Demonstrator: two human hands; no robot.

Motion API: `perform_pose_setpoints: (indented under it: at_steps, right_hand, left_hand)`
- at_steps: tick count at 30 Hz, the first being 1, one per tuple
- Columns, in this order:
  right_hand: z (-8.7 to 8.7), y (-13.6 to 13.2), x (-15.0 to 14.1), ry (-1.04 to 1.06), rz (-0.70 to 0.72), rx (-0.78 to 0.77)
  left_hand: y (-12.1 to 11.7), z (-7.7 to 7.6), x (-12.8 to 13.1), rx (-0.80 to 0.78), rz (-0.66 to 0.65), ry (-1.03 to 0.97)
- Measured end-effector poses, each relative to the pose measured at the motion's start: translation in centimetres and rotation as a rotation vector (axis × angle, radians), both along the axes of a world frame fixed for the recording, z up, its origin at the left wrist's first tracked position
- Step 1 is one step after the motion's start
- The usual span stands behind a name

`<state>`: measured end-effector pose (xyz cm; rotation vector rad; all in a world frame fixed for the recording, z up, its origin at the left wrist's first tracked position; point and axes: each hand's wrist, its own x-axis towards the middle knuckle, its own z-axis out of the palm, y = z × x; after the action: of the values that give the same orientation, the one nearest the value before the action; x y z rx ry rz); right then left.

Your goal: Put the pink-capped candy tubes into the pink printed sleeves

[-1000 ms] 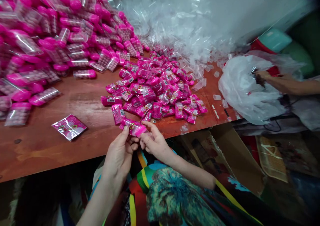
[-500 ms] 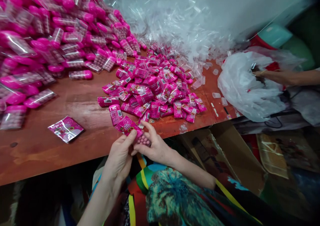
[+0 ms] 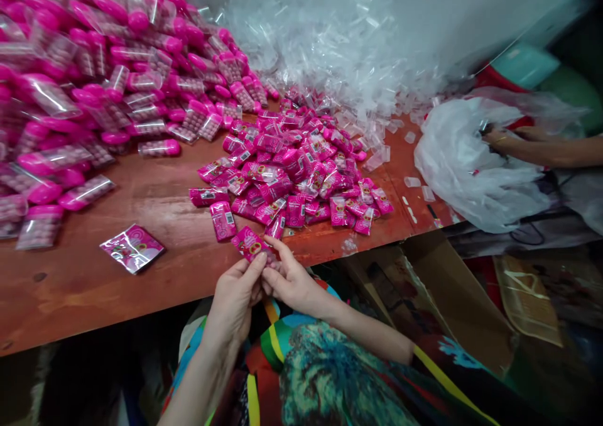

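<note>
Over the table's front edge, both hands hold a small pink printed packet (image 3: 249, 242) with a clear container of pink candy balls at its lower end. The thumb of my left hand (image 3: 235, 288) presses on the packet's lower part, its fingers curled beneath. My right hand (image 3: 294, 281) pinches the candy end between thumb and fingers, covering most of the balls. Just beyond lies a heap of similar pink packets (image 3: 292, 162). Flat on the table to the left is a stack of pink printed wrappers (image 3: 132, 248).
Pink-capped clear candy containers (image 3: 141, 80) are piled high at the left. Behind the packets rises a mound of clear plastic pieces (image 3: 330, 43). At right, another person's hand (image 3: 502, 140) reaches into a white plastic bag (image 3: 447, 156). A cardboard box (image 3: 452, 288) stands below the reddish table (image 3: 160, 206).
The packet covers more of the candy container than before, with fewer balls showing. My hands have closed in tighter around its lower end. The view has shifted slightly.
</note>
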<state>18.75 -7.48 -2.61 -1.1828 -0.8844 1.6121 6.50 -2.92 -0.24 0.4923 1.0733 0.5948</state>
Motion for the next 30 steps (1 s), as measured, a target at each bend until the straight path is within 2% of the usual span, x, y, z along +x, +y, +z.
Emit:
perform_pose_setpoints:
  at_steps: [3,6,11,15,18,20,24,27,30]
  right_hand:
    - [-0.5,0.4,0.6,0.3,0.068,-0.046]
    - [-0.8,0.7,1.0,0.417,0.11,-0.078]
    - [-1.2,1.0,0.7,0.425,0.146,-0.125]
    - [-1.1,1.8,0.4,0.379,0.129,-0.121]
    - [-0.1,3.2,0.9,0.332,0.063,-0.113]
    - [1.0,4.3,1.4,0.244,0.061,-0.065]
    - [2.6,5.5,2.0,0.065,0.174,-0.006]
    - [2.3,5.3,1.2,0.12,0.262,0.009]
    - [1.4,4.7,0.2,0.182,0.278,0.053]
  left_hand:
    - [-0.2,0.1,-0.2,0.022,-0.1,-0.047]
    - [-0.2,-0.2,-0.5,0.082,-0.163,-0.053]
    - [0.0,-0.9,-1.3,0.142,-0.212,-0.028]
    - [0.3,-0.5,-1.9,0.151,-0.221,-0.057]
    - [0.7,0.2,-2.6,0.146,-0.174,-0.028]
    - [1.1,0.6,-3.1,0.163,-0.076,0.029]
    - [2.4,1.4,-3.3,0.28,0.1,0.077]
    - [3.4,1.7,-3.1,0.32,0.102,0.026]
    - [3.8,1.7,-3.3,0.286,0.123,-0.064]
